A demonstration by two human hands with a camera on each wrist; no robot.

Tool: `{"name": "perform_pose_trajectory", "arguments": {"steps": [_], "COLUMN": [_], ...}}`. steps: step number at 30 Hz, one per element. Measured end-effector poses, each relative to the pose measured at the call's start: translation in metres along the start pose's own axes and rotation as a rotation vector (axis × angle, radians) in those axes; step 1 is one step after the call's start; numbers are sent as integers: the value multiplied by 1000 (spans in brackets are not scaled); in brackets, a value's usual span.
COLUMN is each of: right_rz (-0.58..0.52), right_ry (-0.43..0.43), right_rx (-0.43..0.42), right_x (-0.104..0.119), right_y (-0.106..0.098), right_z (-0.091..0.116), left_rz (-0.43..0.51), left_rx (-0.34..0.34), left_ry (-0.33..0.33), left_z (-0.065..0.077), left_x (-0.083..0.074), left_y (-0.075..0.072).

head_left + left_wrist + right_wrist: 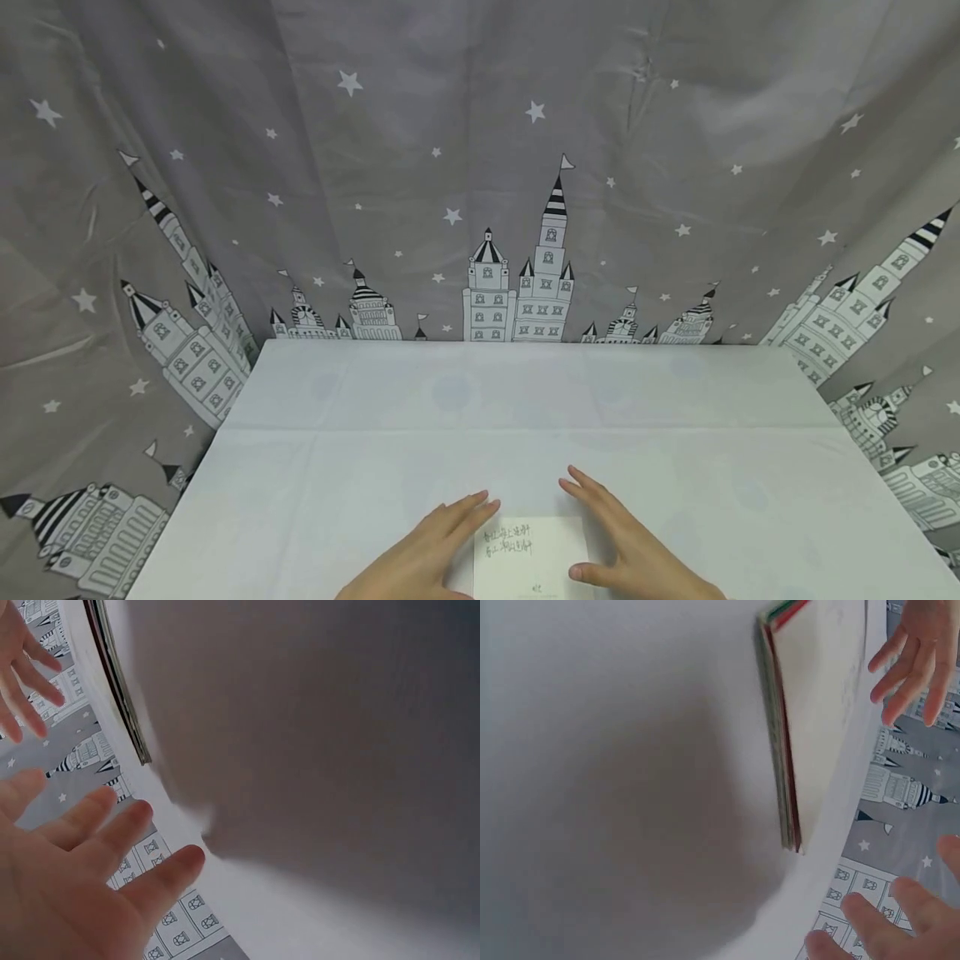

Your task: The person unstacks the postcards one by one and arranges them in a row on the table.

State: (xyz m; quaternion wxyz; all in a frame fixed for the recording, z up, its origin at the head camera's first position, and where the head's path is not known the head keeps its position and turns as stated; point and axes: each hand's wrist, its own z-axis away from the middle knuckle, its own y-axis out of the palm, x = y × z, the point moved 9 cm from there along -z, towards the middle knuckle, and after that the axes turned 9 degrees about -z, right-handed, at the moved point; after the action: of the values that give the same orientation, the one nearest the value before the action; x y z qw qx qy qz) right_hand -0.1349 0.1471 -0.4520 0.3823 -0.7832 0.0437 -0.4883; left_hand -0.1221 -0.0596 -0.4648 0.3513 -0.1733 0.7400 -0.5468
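A cream sheet of paper with handwritten characters (pixel 551 542) lies at the table's front edge in the head view. In the right wrist view it is the top of a thin stack of sheets or cards (pixel 817 712), whose side shows dark red and green layers. My left hand (pixel 431 546) is held to the left of the stack, fingers spread and holding nothing. On the other side, my right hand (pixel 637 550) hovers with fingers apart and thumb by the sheet's right edge; whether that thumb touches it I cannot tell. The left wrist view shows only the stack's edge (pixel 120 686).
A white cloth covers the table (pixel 360 467), with a crease running across it. Behind and to both sides hangs a grey curtain (pixel 405 108) printed with castles and stars. Both hands cast soft shadows on the cloth.
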Motion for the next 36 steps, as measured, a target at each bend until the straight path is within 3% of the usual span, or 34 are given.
{"name": "perform_pose_trajectory", "arguments": {"steps": [9, 13, 17, 36], "right_rz": [57, 99, 108, 272], "right_ry": [-50, -107, -84, -98], "right_rx": [55, 50, 59, 39], "right_x": [-3, -4, -7, -10], "right_y": [14, 20, 26, 35], "right_z": [9, 12, 14, 21], "left_rz": [-52, -54, -48, -103], "left_rx": [63, 84, 120, 103], "left_ry": [-30, -1, 20, 8], "left_z": [2, 3, 3, 0], "left_x": [-5, -9, -10, -12], "left_y": [12, 16, 21, 22]}}
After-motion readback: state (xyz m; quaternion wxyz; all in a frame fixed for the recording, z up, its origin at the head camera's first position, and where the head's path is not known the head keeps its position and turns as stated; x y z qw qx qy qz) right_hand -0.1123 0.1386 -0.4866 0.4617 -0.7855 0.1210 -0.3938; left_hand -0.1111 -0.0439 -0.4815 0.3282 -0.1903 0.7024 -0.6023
